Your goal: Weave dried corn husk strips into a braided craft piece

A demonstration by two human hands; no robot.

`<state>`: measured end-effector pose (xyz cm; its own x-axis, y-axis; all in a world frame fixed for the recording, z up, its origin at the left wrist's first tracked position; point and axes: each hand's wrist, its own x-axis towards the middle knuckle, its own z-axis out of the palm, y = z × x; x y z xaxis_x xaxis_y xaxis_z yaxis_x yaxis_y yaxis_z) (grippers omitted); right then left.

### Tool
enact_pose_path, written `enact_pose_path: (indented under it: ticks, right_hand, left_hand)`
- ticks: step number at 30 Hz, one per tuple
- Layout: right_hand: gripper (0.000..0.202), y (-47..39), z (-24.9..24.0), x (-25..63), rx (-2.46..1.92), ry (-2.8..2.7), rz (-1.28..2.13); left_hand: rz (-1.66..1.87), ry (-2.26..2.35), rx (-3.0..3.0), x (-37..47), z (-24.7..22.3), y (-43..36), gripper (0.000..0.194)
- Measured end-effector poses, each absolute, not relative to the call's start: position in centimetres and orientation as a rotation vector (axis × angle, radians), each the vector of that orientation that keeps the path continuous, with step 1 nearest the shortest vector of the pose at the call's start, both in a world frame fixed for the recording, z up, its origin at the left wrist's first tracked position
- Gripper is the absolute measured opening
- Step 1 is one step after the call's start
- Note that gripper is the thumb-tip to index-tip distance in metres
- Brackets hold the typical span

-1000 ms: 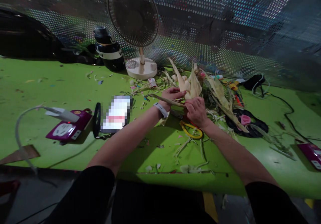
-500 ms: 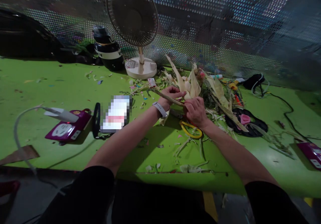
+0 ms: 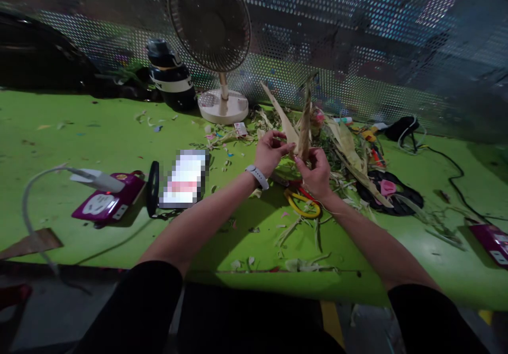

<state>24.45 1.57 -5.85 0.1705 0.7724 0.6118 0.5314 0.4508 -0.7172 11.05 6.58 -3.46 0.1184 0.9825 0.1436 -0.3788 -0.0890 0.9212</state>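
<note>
My left hand (image 3: 273, 150), with a pale watch band (image 3: 257, 176) on the wrist, pinches the base of a pale, pointed dried corn husk (image 3: 283, 116). A darker, folded corn husk (image 3: 305, 124) stands upright beside it. At its lower end the thumb and fingers of my right hand (image 3: 316, 171) are closed on it. The two hands nearly meet, and the husks' joined bases are partly hidden by my fingers. Just below my right hand, a tool with yellow and red loop handles (image 3: 304, 207) lies on the green table (image 3: 214, 253); its other end is partly covered.
Loose husks (image 3: 345, 142) and plant scraps pile up behind my hands. A fan (image 3: 223, 105) and a dark bottle (image 3: 174, 87) stand at the back. On the left are a phone (image 3: 184, 179) and a purple power strip (image 3: 107, 200); a black scalloped dish (image 3: 408, 200) lies right.
The darker husk pointed left across my left wrist; now it points upward. My right hand has turned from a fist-like grip to a pinch at its base. My left hand has shifted slightly.
</note>
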Motion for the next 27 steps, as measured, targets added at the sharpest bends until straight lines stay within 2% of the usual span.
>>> enact_pose_path:
  ticks: [9, 15, 22, 27]
  right_hand:
    - [0.036, 2.1, -5.1, 23.6, -1.076, -1.126, 0.68]
    - [0.029, 3.1, -5.3, 24.4, -1.106, -0.887, 0.833]
    - [0.026, 3.7, -5.5, 25.3, -1.118, -0.853, 0.951]
    - [0.017, 3.8, -5.5, 25.6, -1.104, -0.886, 1.016]
  left_hand:
    - [1.311, 0.817, 0.948, 11.1, -3.0, 6.4, 0.025]
    - [1.207, 0.78, 0.95, 11.0, -3.2, 6.1, 0.022]
    - [1.087, 0.645, 1.133, 10.8, -3.4, 6.0, 0.012]
    - [1.09, 0.655, 1.461, 10.6, -3.7, 6.2, 0.025]
